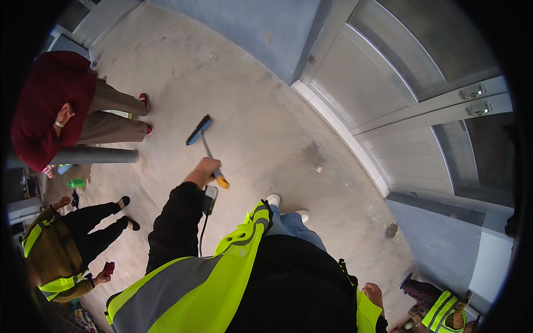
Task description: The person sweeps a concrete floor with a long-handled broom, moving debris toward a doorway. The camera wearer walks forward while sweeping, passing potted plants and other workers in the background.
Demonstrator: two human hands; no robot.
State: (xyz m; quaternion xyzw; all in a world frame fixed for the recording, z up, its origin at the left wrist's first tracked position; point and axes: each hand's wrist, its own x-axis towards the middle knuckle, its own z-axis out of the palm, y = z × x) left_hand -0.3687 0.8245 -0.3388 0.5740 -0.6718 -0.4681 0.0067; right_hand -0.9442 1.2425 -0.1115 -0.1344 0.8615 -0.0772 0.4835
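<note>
My left hand (206,168) is closed around the grey handle of a floor brush (205,143), out in front of me. Its blue head with dark bristles points away, and the yellow grip end (222,180) sticks out below my fist. A small boxy device (210,200) sits at my left wrist, with a dark cable running back towards my vest. Low at my right side hangs my right hand (373,293), partly hidden by the hi-vis vest (183,291). Its fingers look curled, but whether they hold something is unclear.
Pale double doors (399,137) with metal handles stand at right, above a raised sill. A person in dark red (54,104) stands left, beside a grey pipe (100,155). Two people in hi-vis vests (54,258) (443,310) are at lower left and lower right. A green bottle (76,183) lies left.
</note>
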